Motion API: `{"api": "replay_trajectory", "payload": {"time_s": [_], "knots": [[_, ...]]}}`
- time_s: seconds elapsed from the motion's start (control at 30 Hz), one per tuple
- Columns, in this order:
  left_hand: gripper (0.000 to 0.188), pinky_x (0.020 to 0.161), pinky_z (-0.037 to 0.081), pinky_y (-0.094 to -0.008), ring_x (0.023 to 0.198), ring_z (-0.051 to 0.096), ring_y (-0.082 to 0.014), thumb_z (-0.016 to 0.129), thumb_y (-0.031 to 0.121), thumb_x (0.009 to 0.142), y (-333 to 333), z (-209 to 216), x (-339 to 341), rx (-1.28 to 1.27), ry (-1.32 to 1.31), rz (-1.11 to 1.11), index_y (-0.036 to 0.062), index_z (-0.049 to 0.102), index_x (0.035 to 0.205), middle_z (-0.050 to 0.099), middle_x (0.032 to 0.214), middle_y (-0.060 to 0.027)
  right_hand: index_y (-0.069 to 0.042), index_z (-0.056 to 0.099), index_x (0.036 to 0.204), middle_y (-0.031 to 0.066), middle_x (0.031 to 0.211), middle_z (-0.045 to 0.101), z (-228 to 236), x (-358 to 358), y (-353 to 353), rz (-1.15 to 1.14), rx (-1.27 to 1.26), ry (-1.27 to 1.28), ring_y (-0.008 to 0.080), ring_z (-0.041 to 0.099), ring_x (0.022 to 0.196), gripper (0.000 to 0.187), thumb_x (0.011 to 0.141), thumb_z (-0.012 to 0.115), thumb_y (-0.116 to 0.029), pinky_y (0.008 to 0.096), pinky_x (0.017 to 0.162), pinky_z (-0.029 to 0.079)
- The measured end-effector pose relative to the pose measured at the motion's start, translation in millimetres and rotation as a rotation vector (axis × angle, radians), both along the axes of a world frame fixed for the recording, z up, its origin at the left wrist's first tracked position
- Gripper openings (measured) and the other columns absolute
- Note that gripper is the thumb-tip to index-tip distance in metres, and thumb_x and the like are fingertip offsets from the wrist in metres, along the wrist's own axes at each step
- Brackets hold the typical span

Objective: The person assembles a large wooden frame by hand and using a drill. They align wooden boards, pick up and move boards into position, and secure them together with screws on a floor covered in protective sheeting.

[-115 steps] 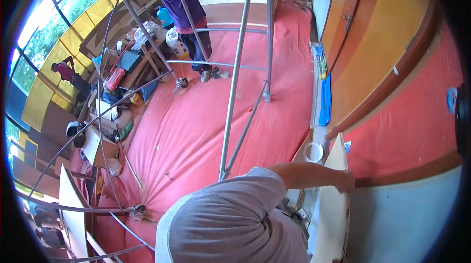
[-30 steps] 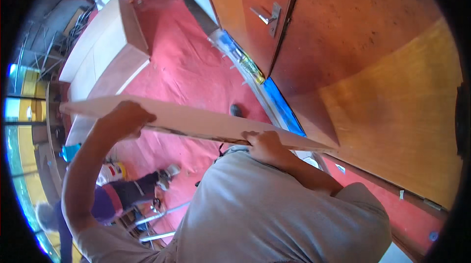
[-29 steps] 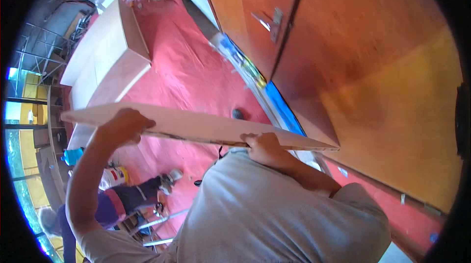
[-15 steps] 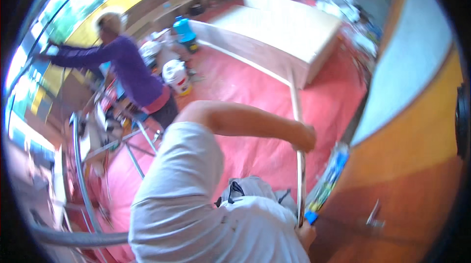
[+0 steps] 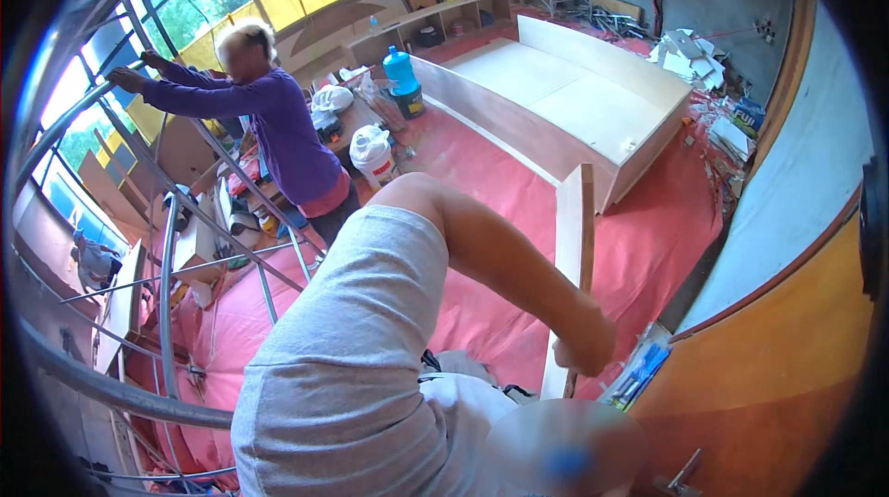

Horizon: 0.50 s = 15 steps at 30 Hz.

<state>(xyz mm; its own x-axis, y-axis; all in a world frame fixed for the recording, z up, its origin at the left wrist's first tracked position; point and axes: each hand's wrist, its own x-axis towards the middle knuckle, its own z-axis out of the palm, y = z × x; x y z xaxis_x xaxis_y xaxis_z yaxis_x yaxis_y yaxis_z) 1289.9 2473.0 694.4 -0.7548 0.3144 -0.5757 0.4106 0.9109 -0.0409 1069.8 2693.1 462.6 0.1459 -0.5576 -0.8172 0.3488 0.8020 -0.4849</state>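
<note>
My left arm, in a grey sleeve, bends across the view. My left hand is closed round the edge of a long pale wooden board. The board runs from the bottom middle away toward the corner of a large wooden box-like frame. A blurred patch with a blue spot covers the board's near end, and my right hand cannot be made out there.
A co-worker in a purple top grips metal scaffold tubing at the left. A white bucket and a blue water jug stand on the red floor covering. An orange panel lies right.
The view has shifted and sharpened. The board has turned to show its broad face, and my left hand is lower on it. My right hand, seen earlier at the near end, is now obscured.
</note>
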Motion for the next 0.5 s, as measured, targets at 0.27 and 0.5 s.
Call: {"api": "replay_trajectory", "payload": {"time_s": [0.27,0.5], "knots": [[0.014,0.063,0.056,-0.0435,0.080,0.073,-0.0282,0.069,0.023,0.081,47.3,59.5,11.4,-0.056,-0.008,0.043,0.0109,0.075,0.086,0.074,0.083,-0.0075,-0.002,0.052,0.142,0.0136,0.134,0.062,-50.2,83.1,-112.3,0.507,-0.686,0.405,0.0309,0.061,0.118,0.072,0.100,0.051,-0.060,0.0456,0.106,0.045],[0.009,0.058,0.053,-0.0424,0.072,0.070,-0.0270,0.072,0.021,0.076,24.8,98.9,46.4,-0.121,-0.008,0.274,0.0143,0.073,0.082,0.072,0.078,-0.0030,-0.002,0.050,0.145,0.0135,0.136,0.061,-14.6,85.5,-162.6,0.733,-0.789,0.444,0.0294,0.061,0.120,0.074,0.099,0.052,-0.060,0.0434,0.107,0.045]]}}
